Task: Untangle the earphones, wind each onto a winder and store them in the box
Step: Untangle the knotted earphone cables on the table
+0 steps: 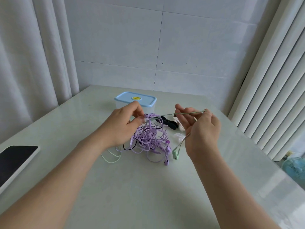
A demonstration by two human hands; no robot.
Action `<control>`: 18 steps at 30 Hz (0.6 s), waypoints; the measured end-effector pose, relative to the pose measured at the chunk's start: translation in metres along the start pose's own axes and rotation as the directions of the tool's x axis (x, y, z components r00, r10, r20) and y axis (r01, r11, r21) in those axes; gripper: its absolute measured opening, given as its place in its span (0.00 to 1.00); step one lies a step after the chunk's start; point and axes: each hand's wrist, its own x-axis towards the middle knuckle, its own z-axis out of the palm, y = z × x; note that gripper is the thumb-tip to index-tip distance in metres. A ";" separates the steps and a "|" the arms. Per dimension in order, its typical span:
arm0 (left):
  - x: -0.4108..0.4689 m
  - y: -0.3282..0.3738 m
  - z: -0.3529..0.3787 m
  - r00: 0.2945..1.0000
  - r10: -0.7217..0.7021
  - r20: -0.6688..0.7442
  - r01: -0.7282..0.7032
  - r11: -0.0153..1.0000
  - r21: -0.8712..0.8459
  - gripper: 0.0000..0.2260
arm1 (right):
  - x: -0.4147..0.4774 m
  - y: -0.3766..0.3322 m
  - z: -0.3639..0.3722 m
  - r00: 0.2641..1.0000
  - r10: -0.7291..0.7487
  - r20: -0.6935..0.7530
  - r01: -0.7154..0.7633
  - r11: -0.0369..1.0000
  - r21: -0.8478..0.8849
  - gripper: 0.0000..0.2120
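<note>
Left grip pinches purple earphones at the tangle's 11 o'clock; right grip, 3 o'clock, holds green cable.

Phone on table L; fan R

Earphone tangle, centre of frame: lilac purple cords and buds, thin black cord threaded through
Mint earphone, right of tangle: pale green bud and cord
Box, above centre: translucent white; lid light blue; round yellow sticker
Black winder, white winder
Table: glossy pale grey-green
Phone, left edge: black screen, white frame
Wall tiles: off-white, dark grout lines
Curtain, upper left: plain white
Fan, lower right: pale blue
</note>
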 end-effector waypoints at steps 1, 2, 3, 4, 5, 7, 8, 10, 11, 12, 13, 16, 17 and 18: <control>-0.001 0.002 0.001 1.000 0.025 0.012 -0.025 1.000 0.002 0.05 | 0.000 -0.001 -0.001 1.000 -0.023 0.004 0.023 1.000 0.006 0.22; -0.002 0.002 0.002 0.998 0.052 0.019 -0.052 0.999 0.013 0.05 | 0.000 -0.001 -0.001 0.999 -0.044 0.012 0.044 0.999 -0.003 0.21; -0.003 0.003 0.003 0.997 0.073 0.025 -0.074 0.997 0.031 0.04 | -0.001 -0.003 -0.001 0.998 -0.064 0.022 0.065 0.998 -0.021 0.19; -0.004 0.004 0.004 0.995 0.094 0.025 -0.095 0.994 0.050 0.03 | -0.002 -0.005 -0.001 0.996 -0.082 0.024 0.083 0.995 -0.052 0.16; -0.005 0.004 0.004 0.993 0.120 0.019 -0.121 0.990 0.068 0.03 | -0.003 -0.006 -0.001 0.995 -0.091 0.026 0.094 0.991 -0.092 0.13; -0.006 0.005 0.004 0.983 0.185 -0.012 -0.183 0.978 0.104 0.03 | -0.002 -0.006 -0.001 0.995 -0.092 0.039 0.099 0.969 -0.225 0.09; -0.006 0.005 0.004 0.976 0.214 -0.029 -0.210 0.970 0.120 0.04 | -0.002 -0.005 -0.001 0.994 -0.090 0.061 0.105 0.943 -0.316 0.08; -0.006 0.005 0.006 0.967 0.251 -0.051 -0.242 0.960 0.141 0.04 | -0.003 0.003 -0.002 0.984 -0.081 0.159 0.154 0.836 -0.527 0.06; -0.005 0.005 0.008 0.964 0.260 -0.057 -0.249 0.956 0.156 0.04 | -0.003 0.008 -0.003 0.972 -0.068 0.224 0.197 0.753 -0.627 0.06; -0.004 0.004 0.009 0.962 0.266 -0.065 -0.252 0.953 0.172 0.03 | -0.004 0.013 -0.003 0.958 -0.051 0.284 0.244 0.665 -0.706 0.06; -0.004 0.003 0.009 0.960 0.270 -0.074 -0.253 0.950 0.184 0.03 | -0.005 0.016 -0.003 0.943 -0.024 0.332 0.282 0.589 -0.757 0.07; -0.004 0.001 0.009 0.954 0.285 -0.087 -0.265 0.945 0.189 0.09 | -0.009 0.014 -0.003 0.903 0.053 0.426 0.347 0.495 -0.797 0.08; -0.004 0.001 0.009 0.953 0.292 -0.086 -0.271 0.943 0.193 0.11 | -0.010 0.012 -0.003 0.891 0.060 0.450 0.370 0.479 -0.796 0.07; -0.004 0.002 0.010 0.950 0.298 -0.091 -0.277 0.941 0.194 0.11 | -0.011 0.011 -0.005 0.881 0.058 0.470 0.397 0.449 -0.800 0.05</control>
